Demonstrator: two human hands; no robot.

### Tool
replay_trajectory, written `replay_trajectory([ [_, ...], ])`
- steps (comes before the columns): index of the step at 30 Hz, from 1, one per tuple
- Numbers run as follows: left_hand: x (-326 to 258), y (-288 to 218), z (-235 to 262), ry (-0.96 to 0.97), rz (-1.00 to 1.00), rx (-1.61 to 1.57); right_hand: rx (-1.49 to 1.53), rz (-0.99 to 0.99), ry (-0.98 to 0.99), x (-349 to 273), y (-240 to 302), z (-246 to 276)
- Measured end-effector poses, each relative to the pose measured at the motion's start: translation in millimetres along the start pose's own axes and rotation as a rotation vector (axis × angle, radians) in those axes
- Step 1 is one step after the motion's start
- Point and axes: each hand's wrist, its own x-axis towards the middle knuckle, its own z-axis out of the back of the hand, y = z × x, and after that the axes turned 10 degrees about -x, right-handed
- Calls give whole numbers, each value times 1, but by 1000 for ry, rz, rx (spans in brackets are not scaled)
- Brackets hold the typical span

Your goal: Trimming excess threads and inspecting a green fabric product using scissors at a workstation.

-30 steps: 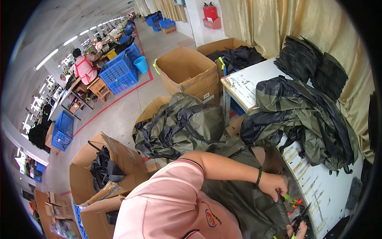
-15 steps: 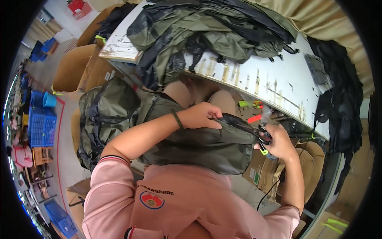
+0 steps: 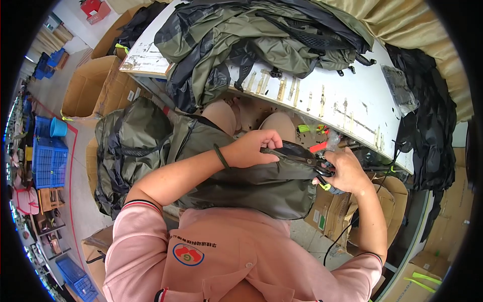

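Note:
An olive-green fabric bag (image 3: 251, 189) lies across my lap, its shiny bulk spreading to the left. With my left hand (image 3: 250, 149), I pinch the dark edge of the bag's opening. My right hand (image 3: 346, 172) is closed around black-handled scissors (image 3: 323, 171) at the opening's right end. The blades point left along the dark edge and partly blend into it, so I cannot tell how far apart they are. A bit of yellow-green cord shows just below the scissor handles.
A worn white table (image 3: 347, 110) stands ahead, heaped with olive and black bags (image 3: 282, 40). Black fabric (image 3: 427, 116) hangs at the right. Cardboard boxes stand at left (image 3: 89, 88) and right (image 3: 392, 201). Blue crates (image 3: 50, 163) sit farther left.
My right hand and the scissors have shifted slightly left along the bag's edge. My left hand keeps its pinch in nearly the same spot.

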Motion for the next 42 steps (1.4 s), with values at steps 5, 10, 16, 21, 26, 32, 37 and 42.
replay_trajectory([
  [5, -1, 4, 2, -12, -51, 18, -24, 6, -46, -4, -4, 1],
  [10, -2, 2, 2, -13, -22, -7, 3, -49, -28, -8, -7, 6],
  [16, -2, 2, 0, -6, 0, -26, 1, -24, -13, -6, -5, 1],
  [21, -2, 3, -1, -2, -1, -77, -35, -17, -24, -7, -8, -7],
  [26, -2, 1, -4, -25, -30, -69, -18, -27, -23, -9, -7, -5],
  [32, -2, 1, -6, -11, -39, -14, -13, -13, -30, -1, 6, 5],
  [37, -2, -5, -9, 5, -16, -5, -53, 49, 2, 7, 2, -2],
  [42, -4, -7, -7, -1, 3, 11, -7, 26, -33, 1, 1, 3],
])
